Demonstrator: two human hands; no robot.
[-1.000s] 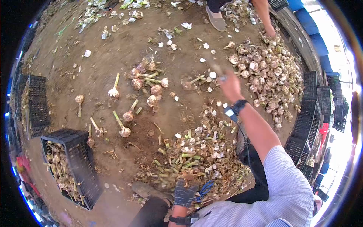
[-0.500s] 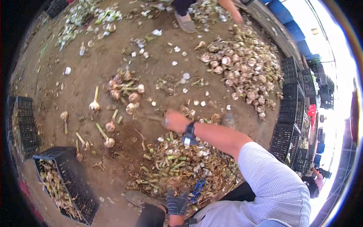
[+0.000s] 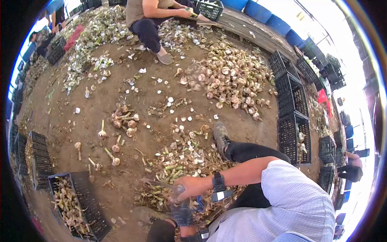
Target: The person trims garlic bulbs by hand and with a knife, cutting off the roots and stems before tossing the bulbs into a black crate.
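My right hand (image 3: pixel 191 188), bare and with a dark band at the wrist, is closed round a knife (image 3: pixel 155 182) whose blade points left. Just below it is my left hand (image 3: pixel 182 214) in a dark grey glove; its fingertips are blurred and partly covered by the right hand, so what they hold cannot be made out. Both hands are over a heap of cut garlic stalks (image 3: pixel 171 172) and dry skins between my legs. A small group of garlic bulbs (image 3: pixel 125 117) lies farther off on the ground, with single stalked bulbs (image 3: pixel 115 161) nearer.
A large garlic pile (image 3: pixel 229 76) lies ahead, beside black crates (image 3: pixel 292 133) on the right. A tilted crate of garlic stalks (image 3: pixel 68 205) stands at lower left. Another person (image 3: pixel 151 24) sits at the far side, holding something. Blue barrels (image 3: pixel 258 16) line the back.
My right hand has come back with the knife from over the ground to my gloved left hand. The view has shifted, showing more of the other person and my right leg.
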